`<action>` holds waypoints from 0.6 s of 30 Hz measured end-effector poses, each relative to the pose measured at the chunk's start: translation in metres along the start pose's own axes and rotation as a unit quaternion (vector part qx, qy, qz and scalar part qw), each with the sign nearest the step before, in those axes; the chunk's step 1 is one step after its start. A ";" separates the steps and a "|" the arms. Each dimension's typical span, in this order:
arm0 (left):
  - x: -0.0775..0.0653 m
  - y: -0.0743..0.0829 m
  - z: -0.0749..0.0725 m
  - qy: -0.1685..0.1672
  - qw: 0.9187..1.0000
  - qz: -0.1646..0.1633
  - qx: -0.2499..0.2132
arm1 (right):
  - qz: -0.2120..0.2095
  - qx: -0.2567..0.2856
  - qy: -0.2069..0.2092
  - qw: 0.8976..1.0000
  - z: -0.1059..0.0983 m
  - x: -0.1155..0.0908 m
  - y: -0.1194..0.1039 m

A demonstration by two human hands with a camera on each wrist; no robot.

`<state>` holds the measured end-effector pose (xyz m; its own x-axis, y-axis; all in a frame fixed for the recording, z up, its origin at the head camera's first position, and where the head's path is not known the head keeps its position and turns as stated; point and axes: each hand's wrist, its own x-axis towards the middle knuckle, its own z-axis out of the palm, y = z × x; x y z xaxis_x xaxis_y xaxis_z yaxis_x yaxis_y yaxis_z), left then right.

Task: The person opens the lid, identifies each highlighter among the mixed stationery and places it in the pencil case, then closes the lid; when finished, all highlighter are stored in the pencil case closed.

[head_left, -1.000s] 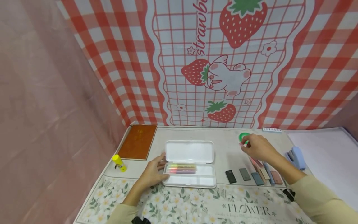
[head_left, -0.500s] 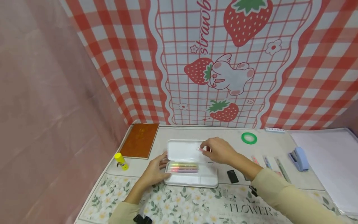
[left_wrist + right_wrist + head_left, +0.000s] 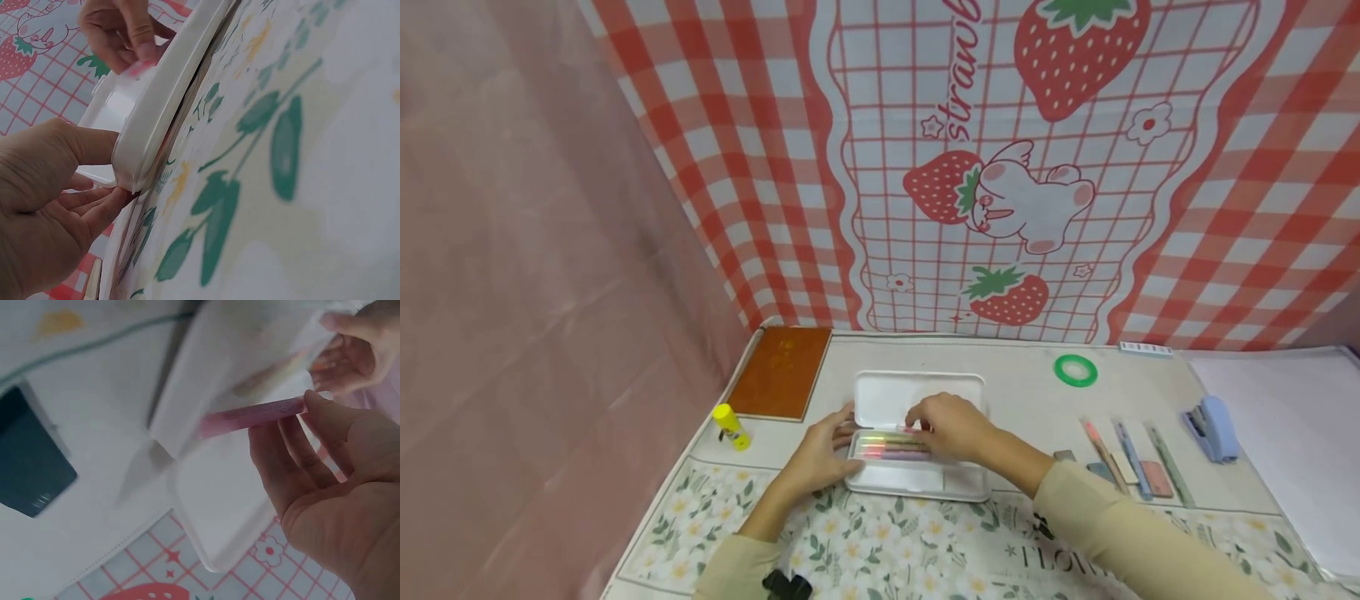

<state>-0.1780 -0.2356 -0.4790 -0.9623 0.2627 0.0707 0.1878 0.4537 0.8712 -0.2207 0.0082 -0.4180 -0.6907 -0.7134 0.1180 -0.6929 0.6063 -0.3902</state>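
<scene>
A white pencil case (image 3: 895,479) lies with its lid raised on the table, several pastel pens (image 3: 880,454) in the rear compartment of its tray. My left hand (image 3: 815,454) grips the case's left end; the left wrist view shows the thumb on one side of the wall and fingers on the other. Over the tray, my right hand (image 3: 953,427) pinches a pink pen (image 3: 250,419) between thumb and fingers. The right wrist view has that pen level above the case, its far end blurred. In the head view the right hand hides part of the tray.
To the left are a brown notebook (image 3: 781,372) and a yellow glue stick (image 3: 732,427). On the right lie a green tape roll (image 3: 1076,371), several pens (image 3: 1167,462), a pink block (image 3: 1156,479) and a blue stapler (image 3: 1212,429). A black block (image 3: 37,453) lies near the case.
My right hand has come left from beside the green tape roll to the case, carrying the pink pen, and is now lower over the tray. The left hand has stayed on the case.
</scene>
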 end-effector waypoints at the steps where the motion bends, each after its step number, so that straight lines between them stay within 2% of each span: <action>1: 0.000 0.000 0.000 0.000 1.000 0.000 0.001 | 0.005 -0.007 -0.001 1.000 0.002 -0.001 0.000; 8: 0.000 -0.002 0.001 -0.006 1.000 0.006 -0.006 | 0.032 -0.054 0.010 0.998 0.017 -0.005 0.005; 18: 0.000 0.001 0.000 -0.004 1.000 0.002 0.013 | 0.049 -0.055 0.023 0.997 0.017 -0.007 0.008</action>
<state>-0.1778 -0.2355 -0.4782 -0.9601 0.2706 0.0701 0.1966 0.4754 0.8575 -0.2174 0.0121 -0.4372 -0.7637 -0.6329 0.1273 -0.6379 0.7093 -0.2999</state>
